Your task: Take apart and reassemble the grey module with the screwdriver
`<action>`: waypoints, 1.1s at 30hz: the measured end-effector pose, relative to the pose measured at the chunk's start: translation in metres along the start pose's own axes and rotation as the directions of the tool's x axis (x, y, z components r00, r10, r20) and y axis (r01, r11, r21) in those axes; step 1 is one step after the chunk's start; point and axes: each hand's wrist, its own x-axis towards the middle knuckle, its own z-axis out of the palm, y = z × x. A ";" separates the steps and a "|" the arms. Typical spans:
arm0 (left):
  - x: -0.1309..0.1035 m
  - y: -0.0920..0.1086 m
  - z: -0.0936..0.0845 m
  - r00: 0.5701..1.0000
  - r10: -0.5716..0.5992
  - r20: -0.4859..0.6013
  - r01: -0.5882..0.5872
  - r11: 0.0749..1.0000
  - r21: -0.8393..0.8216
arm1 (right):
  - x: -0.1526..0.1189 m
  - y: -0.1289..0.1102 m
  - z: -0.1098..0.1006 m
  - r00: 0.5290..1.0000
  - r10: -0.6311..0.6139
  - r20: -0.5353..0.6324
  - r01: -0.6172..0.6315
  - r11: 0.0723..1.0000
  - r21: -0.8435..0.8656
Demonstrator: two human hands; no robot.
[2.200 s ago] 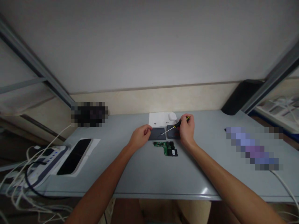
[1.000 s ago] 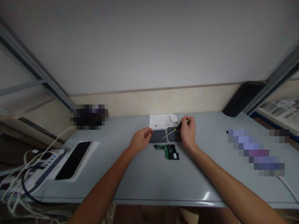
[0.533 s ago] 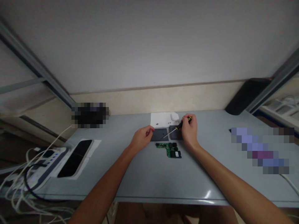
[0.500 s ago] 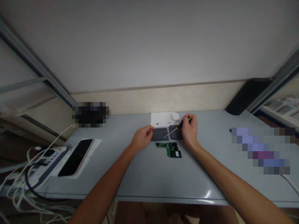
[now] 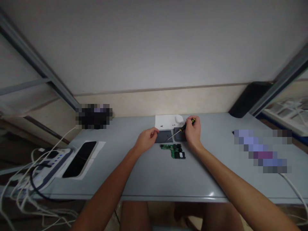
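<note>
My right hand (image 5: 193, 133) is closed around a black and yellow screwdriver (image 5: 184, 127). The thin shaft slants down to the left, and its tip is over or on a flat dark grey panel (image 5: 161, 137); I cannot tell if it touches. At the panel's left edge, the curled fingers of my left hand (image 5: 146, 140) pinch it. A second dark grey casing piece (image 5: 178, 134) lies just right of the panel, partly behind my right hand. Nearer to me rests a green circuit board (image 5: 172, 152) with black connectors. Tiny dark screws (image 5: 161, 126) lie on white paper (image 5: 166, 120) behind.
A rounded white case (image 5: 178, 119) sits on the paper. To the left are a black phone (image 5: 79, 159) and a power strip (image 5: 51, 170) with tangled cables. A black cylinder (image 5: 250, 99) leans at the back right. Blurred items lie at both sides of the grey table (image 5: 149, 179).
The camera view has shifted slightly. Both hands, the screwdriver and the panel keep nearly the same arrangement, with the tip still over the panel.
</note>
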 end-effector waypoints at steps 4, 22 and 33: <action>0.000 -0.001 -0.001 1.000 0.011 0.005 -0.011 1.000 -0.003 | 0.002 0.002 0.000 1.000 -0.020 -0.012 0.020 1.000 -0.023; 0.002 -0.009 0.003 1.000 0.002 -0.015 -0.002 0.999 -0.032 | 0.008 0.007 -0.001 1.000 -0.009 0.028 0.009 1.000 -0.003; 0.001 -0.008 0.002 1.000 0.017 -0.009 -0.018 1.000 -0.011 | 0.007 0.005 0.000 0.999 -0.002 0.045 0.003 1.000 -0.019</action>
